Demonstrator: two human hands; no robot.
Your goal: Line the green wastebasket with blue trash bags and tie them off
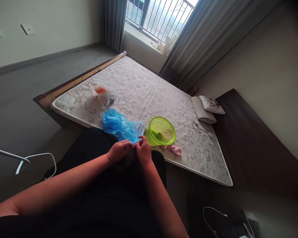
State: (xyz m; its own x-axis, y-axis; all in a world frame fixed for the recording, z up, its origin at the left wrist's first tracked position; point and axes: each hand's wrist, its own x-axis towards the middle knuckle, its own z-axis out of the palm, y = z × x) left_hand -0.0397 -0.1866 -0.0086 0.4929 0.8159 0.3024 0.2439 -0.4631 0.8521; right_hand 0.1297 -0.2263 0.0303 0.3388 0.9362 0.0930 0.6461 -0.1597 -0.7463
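Observation:
My left hand [119, 150] and my right hand [143, 150] meet in front of my lap, fingertips pinched close together. Between them they grip the near end of a crumpled, see-through blue plastic bag [115, 122]. A small bit of red shows at the fingertips; I cannot make out what it is. The bag spreads from my fingers up onto the mattress edge. Just beyond my right hand, a lime-green mesh plastic basket [161, 130] lies tilted on its side, its round mouth facing me.
The letter-print mattress [149, 89] lies on a wooden bed frame [84, 77]. On it are a white plastic bag [105, 99] with something orange, a pink cloth [174, 149] beside the basket, and pillows [203, 110] by the dark headboard [258, 142]. A white cable [52, 158] loops at left.

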